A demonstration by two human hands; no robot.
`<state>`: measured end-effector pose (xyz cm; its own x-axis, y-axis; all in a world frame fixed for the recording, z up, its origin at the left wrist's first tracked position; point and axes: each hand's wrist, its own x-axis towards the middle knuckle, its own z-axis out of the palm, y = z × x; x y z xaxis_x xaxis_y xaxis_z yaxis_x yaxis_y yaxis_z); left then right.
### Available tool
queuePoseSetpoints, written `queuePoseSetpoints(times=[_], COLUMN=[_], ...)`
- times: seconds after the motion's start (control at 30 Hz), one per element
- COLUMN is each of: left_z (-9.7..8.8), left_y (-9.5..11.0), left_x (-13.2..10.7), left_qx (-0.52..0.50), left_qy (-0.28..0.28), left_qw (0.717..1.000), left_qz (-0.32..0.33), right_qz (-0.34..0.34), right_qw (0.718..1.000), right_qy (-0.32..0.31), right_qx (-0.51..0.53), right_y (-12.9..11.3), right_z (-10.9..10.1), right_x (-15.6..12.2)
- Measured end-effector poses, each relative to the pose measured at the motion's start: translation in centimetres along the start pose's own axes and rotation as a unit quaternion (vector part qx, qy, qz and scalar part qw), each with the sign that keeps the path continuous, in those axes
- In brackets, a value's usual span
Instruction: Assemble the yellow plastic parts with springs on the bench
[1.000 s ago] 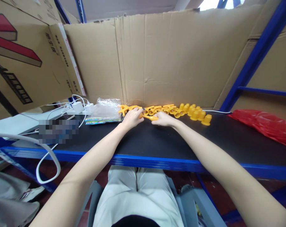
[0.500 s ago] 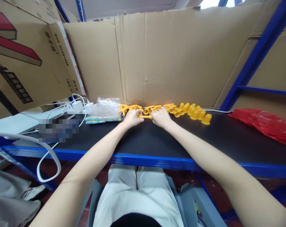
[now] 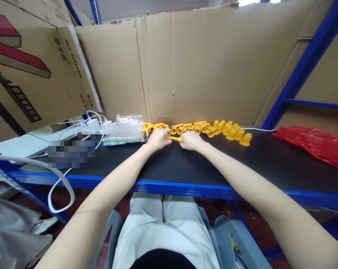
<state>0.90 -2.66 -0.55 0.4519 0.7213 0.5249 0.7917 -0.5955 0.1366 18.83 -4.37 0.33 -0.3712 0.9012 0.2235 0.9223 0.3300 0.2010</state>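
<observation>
My left hand (image 3: 157, 139) and my right hand (image 3: 190, 140) rest side by side on the black shelf top (image 3: 185, 164), both closed on one slim yellow plastic piece (image 3: 174, 138) that spans the gap between them. Just behind them lies a row of yellow branched pieces (image 3: 185, 129). To the right of that row stand several yellow cap-shaped parts (image 3: 236, 133). More yellow branched pieces (image 3: 150, 127) lie behind my left hand.
A clear plastic bag (image 3: 126, 127) over a colourful packet lies left of the hands. White chargers and cables (image 3: 92, 126) sit further left. A red plastic bag (image 3: 311, 144) lies at the right. Cardboard sheets (image 3: 199, 67) wall the back; blue rack posts (image 3: 300, 67) stand on the right.
My right hand has moved left, closer to the left hand, so less of the yellow piece shows between them. The view has shifted slightly.
</observation>
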Motion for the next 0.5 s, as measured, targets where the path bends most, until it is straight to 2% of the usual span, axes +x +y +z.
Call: queuePoseSetpoints(times=[0.27,0.5], left_z=[-0.4,-0.5], left_y=[0.9,1.2], left_x=[-0.3,-0.5], left_qx=[0.038,0.063], left_qy=[-0.003,-0.008], left_qw=[0.999,0.997], left_qz=[0.029,0.046], right_qz=[-0.024,-0.019], right_qw=[0.990,0.960], right_qy=[-0.075,-0.148], right_qx=[0.115,0.236], right_y=[1.5,1.6], right_z=[0.7,-0.5], right_x=[0.7,-0.3])
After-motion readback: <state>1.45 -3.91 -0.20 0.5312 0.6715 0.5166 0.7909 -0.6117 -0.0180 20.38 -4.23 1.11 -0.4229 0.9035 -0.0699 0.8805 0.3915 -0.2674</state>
